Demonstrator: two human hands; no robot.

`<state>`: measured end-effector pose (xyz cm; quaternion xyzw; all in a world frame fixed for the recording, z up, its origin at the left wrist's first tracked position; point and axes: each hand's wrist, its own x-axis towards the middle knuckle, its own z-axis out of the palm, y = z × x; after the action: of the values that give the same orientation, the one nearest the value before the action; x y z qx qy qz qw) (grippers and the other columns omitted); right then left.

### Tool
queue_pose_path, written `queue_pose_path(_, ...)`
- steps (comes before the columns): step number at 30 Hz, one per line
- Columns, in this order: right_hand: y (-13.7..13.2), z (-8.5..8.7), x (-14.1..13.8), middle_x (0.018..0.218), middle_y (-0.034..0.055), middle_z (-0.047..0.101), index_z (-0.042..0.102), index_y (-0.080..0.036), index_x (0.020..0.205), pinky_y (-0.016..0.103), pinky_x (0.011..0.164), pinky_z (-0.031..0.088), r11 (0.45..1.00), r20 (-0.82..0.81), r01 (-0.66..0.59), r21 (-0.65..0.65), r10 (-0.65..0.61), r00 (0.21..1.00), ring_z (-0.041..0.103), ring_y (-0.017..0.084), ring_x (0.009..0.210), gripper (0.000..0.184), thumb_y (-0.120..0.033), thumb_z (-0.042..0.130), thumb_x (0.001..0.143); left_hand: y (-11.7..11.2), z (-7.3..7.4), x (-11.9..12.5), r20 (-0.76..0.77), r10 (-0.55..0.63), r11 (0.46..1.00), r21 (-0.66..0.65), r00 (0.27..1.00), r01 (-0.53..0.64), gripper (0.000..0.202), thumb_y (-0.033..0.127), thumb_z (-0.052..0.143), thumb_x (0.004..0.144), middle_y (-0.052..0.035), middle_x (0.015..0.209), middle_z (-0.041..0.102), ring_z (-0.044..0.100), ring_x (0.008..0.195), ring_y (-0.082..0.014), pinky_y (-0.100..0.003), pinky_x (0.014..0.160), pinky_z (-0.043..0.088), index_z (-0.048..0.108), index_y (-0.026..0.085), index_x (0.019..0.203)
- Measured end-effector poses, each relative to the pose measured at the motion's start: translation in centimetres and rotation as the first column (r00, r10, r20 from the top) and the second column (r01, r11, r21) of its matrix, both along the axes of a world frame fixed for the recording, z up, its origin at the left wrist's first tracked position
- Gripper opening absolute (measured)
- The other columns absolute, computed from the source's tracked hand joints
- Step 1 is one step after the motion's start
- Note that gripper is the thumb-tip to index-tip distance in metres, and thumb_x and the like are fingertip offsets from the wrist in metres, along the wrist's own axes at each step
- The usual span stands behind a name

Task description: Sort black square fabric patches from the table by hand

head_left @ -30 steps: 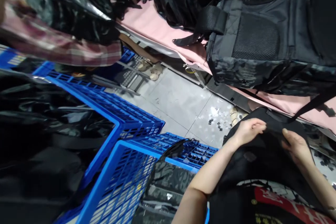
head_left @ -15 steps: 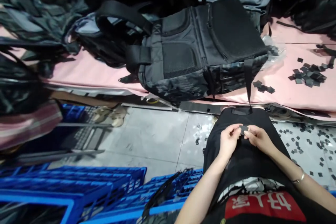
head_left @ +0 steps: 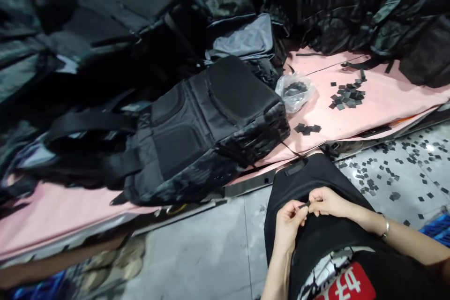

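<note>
Over my lap, my left hand (head_left: 290, 219) and my right hand (head_left: 324, 201) meet and pinch one small dark square patch (head_left: 305, 205) between thumbs and fingers. The patch is seen nearly edge-on, and the fingertips cover part of it. In front of me a large black backpack (head_left: 207, 122) lies on the pink-covered table, its padded back panel facing up and a strap trailing toward my knees. More dark squares (head_left: 347, 95) lie in a heap to the right, with a few squares (head_left: 307, 129) closer to the backpack.
A clear plastic bag (head_left: 296, 91) with dark pieces in it sits beside the backpack. More black bags (head_left: 365, 14) line the back of the pink table (head_left: 397, 103). Dark squares litter the floor (head_left: 386, 173) at right. A blue crate (head_left: 438, 229) stands at the lower right.
The view has swung to the right, so the backpack appears further left. Both hands keep the patch, which has turned from flat-facing to nearly edge-on.
</note>
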<state>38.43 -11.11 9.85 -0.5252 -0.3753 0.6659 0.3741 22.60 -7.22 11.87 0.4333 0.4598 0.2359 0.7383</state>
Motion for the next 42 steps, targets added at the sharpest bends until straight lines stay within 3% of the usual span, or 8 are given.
queue_pose_path(5,-0.5,0.4,0.6,0.046,-0.0055,0.052,0.049,-0.016,0.06,0.015,0.035,0.025,0.998,-0.085,0.06,0.014,-0.058,0.995,0.036,0.003,0.035,0.027,-0.034,0.065,0.07,0.3,0.5,1.3,0.098,-0.058,0.994,-0.086,0.994,0.066,0.038,0.04,0.074,0.06,0.0072,0.049,0.038,0.028,0.045,-0.0022,-0.018,0.045,0.021,0.047,0.013,0.06)
queue_pose_path(13,-1.9,2.2,2.0,0.057,-0.005,0.051,0.054,-0.015,0.07,0.015,0.035,0.026,0.935,0.027,0.329,0.135,-0.336,0.942,0.039,0.004,0.04,0.017,-0.028,0.066,0.072,0.6,0.5,4.8,0.138,-0.045,0.978,-0.195,0.989,0.072,0.049,0.04,0.076,0.058,0.0086,0.053,0.029,0.02,0.047,-0.0018,-0.017,0.045,0.015,0.033,0.016,0.059)
queue_pose_path(18,-2.8,3.3,2.9,0.08,0.0015,0.062,0.068,-0.018,0.091,0.018,0.049,0.038,0.919,0.215,0.304,0.249,-0.359,0.908,0.051,0.009,0.06,0.022,-0.02,0.068,0.069,0.1,0.5,6.1,0.118,-0.096,0.963,-0.242,0.988,0.123,0.054,0.044,0.077,0.056,0.0083,0.054,0.032,0.02,0.045,-0.0006,-0.017,0.043,0.013,0.03,0.016,0.058)
queue_pose_path(21,-3.1,3.4,2.8,0.078,0.0019,0.061,0.07,-0.018,0.087,0.019,0.052,0.04,0.911,0.218,0.322,0.257,-0.379,0.899,0.051,0.01,0.06,0.017,-0.018,0.065,0.071,-0.1,0.8,6.4,0.11,-0.109,0.957,-0.258,0.988,0.134,0.055,0.047,0.076,0.055,0.0084,0.052,0.034,0.02,0.043,-0.0001,-0.017,0.042,0.013,0.03,0.016,0.057)
queue_pose_path(26,-3.2,3.1,2.9,0.065,0.001,0.061,0.068,-0.014,0.083,0.023,0.056,0.044,0.911,0.152,0.386,0.143,-0.406,0.901,0.053,0.011,0.056,0.014,-0.019,0.063,0.071,0.0,1.3,5.9,0.024,-0.162,0.981,-0.101,0.986,0.164,0.043,0.049,0.066,0.068,0.0052,0.045,0.04,0.033,0.043,-0.0041,-0.019,0.044,0.025,0.044,0.014,0.055)
queue_pose_path(31,-3.8,3.6,3.8,0.086,0.0064,0.068,0.07,-0.017,0.088,0.027,0.072,0.046,0.903,0.221,0.359,0.238,-0.41,0.885,0.061,0.018,0.077,0.019,-0.026,0.056,0.081,-0.2,1.4,4.8,0.041,-0.251,0.961,-0.109,0.967,0.254,0.033,0.042,0.068,0.068,-0.0032,0.06,0.06,0.048,0.055,-0.0096,-0.023,0.056,0.036,0.065,0.011,0.079)
queue_pose_path(37,-4.0,5.3,3.5,0.083,0.0055,0.067,0.071,-0.019,0.086,0.026,0.07,0.047,0.891,0.256,0.363,0.274,-0.431,0.865,0.06,0.017,0.076,0.017,-0.023,0.056,0.08,-0.5,2.2,4.8,0.076,-0.238,0.969,-0.053,0.968,0.242,0.025,0.036,0.071,0.066,0.0001,0.054,0.056,0.045,0.052,-0.0088,-0.023,0.056,0.034,0.062,0.012,0.068)
queue_pose_path(42,-4.2,5.7,2.4,0.081,0.0041,0.065,0.068,-0.018,0.094,0.026,0.068,0.048,0.839,0.249,0.449,0.307,-0.527,0.813,0.059,0.016,0.072,0.019,-0.023,0.056,0.08,-0.8,2.6,5.1,0.087,-0.182,0.983,0.025,0.979,0.18,0.029,0.034,0.071,0.067,0.0041,0.053,0.045,0.038,0.052,-0.0069,-0.021,0.055,0.032,0.051,0.014,0.059)
